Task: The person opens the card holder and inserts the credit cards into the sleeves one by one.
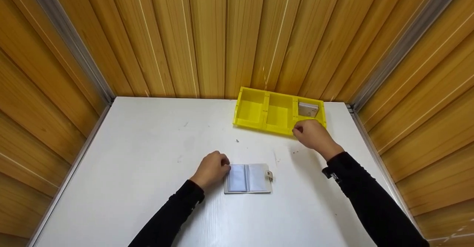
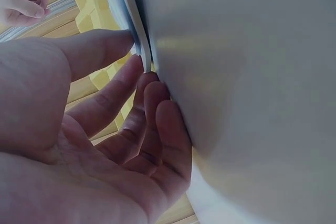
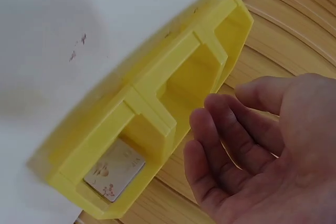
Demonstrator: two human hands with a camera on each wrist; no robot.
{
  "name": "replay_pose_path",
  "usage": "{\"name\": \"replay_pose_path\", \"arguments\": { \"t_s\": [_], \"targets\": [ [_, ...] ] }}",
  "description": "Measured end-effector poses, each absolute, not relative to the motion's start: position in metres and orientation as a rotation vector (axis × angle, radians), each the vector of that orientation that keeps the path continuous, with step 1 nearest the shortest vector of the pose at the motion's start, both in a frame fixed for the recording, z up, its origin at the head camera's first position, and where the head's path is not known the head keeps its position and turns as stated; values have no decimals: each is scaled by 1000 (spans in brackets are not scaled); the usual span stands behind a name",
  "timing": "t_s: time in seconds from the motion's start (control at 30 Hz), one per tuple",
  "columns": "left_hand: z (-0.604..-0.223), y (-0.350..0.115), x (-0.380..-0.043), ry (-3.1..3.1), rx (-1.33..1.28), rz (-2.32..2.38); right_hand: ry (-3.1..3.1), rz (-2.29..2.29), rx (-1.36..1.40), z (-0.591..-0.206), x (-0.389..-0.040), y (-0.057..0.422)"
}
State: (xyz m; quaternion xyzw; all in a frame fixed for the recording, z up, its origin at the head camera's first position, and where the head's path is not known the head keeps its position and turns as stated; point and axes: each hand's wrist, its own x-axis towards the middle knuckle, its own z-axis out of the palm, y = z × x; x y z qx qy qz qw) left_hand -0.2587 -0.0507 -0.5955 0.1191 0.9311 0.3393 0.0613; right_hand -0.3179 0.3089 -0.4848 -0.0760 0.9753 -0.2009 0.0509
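A small card album (image 1: pixel 237 178) lies spread flat on the white table, showing clear sleeve pages and a snap-strap on its right side. My left hand (image 1: pixel 212 168) pinches the album's left edge; in the left wrist view, the thumb lies over the cover's edge (image 2: pixel 137 22) with the fingertips close beneath. Over the front right rim of the yellow tray (image 1: pixel 280 129) is my right hand (image 1: pixel 313 134), fingers loosely bent and holding nothing. A stack of printed cards (image 3: pixel 114 170) sits in the tray's right compartment.
The tray's left and middle compartments hold nothing visible. Behind it rises a wood-patterned panel wall (image 1: pixel 207 39), with matching walls left and right. Metal posts (image 1: pixel 79 47) stand at the corners. Small dark marks (image 1: pixel 237 140) dot the tabletop.
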Motion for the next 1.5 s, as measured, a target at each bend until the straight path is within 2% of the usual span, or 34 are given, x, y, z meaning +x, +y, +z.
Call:
{"name": "replay_pose_path", "arguments": {
  "t_s": [0.23,0.67,1.03,1.5],
  "targets": [
    [-598,-52,-258,2824,377,1025,3024,-497,-255,-483,-343,331],
    [-595,-52,-259,2832,383,1033,2945,-369,-104,-470,-384,360],
    [-595,-52,-257,2839,376,1048,3026,-322,-68,-495,-407,374],
    [-596,-47,-244,2880,415,1048,3123,-23,-41,-509,-426,395]
  ]
}}
